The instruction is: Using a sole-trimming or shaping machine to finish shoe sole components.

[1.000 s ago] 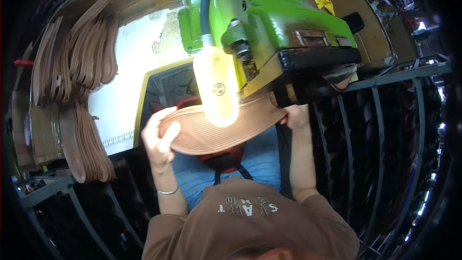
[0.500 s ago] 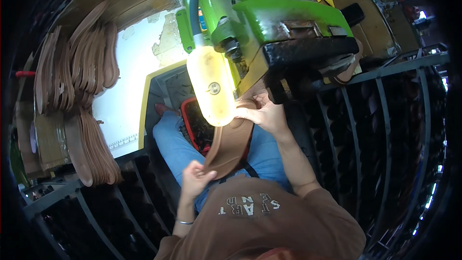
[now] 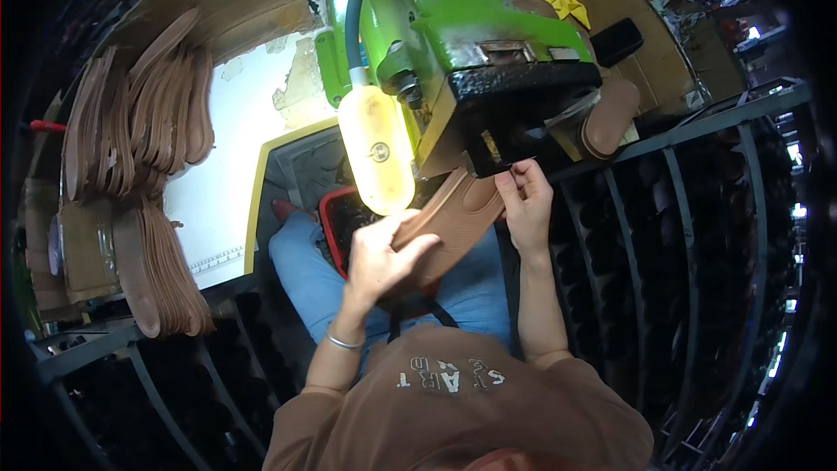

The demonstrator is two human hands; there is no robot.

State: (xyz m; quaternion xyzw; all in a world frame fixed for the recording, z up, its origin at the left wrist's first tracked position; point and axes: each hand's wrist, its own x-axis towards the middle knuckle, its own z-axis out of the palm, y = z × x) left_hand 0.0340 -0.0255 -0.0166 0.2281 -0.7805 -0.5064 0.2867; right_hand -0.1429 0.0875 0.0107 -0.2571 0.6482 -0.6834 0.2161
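Observation:
A brown shoe sole (image 3: pixel 462 228) slants over my lap beneath the head of a green machine (image 3: pixel 462 9). My left hand (image 3: pixel 381 257) grips its near left side, thumb lying across the top face. At the sole's far right edge, the thumb and fingers of my right hand (image 3: pixel 528 201) are pinched together, just below the machine's black front part (image 3: pixel 523 92). The sole's far end lies close under the machine, and its near end is partly hidden behind my left hand. A glowing yellow lamp (image 3: pixel 379 157) hangs just beyond my left hand.
Stacks of brown soles (image 3: pixel 166 113) stand on the white tabletop (image 3: pixel 222 192) at left, with another bundle (image 3: pixel 161 270) nearer. A red bin (image 3: pixel 330 218) sits between my legs. More soles (image 3: pixel 610 118) lie right of the machine. Metal racks (image 3: pixel 689 235) flank me.
The sole has turned, its far end swinging right. My left hand has moved up from the near end to its side. My right hand has shifted right, to the far right edge.

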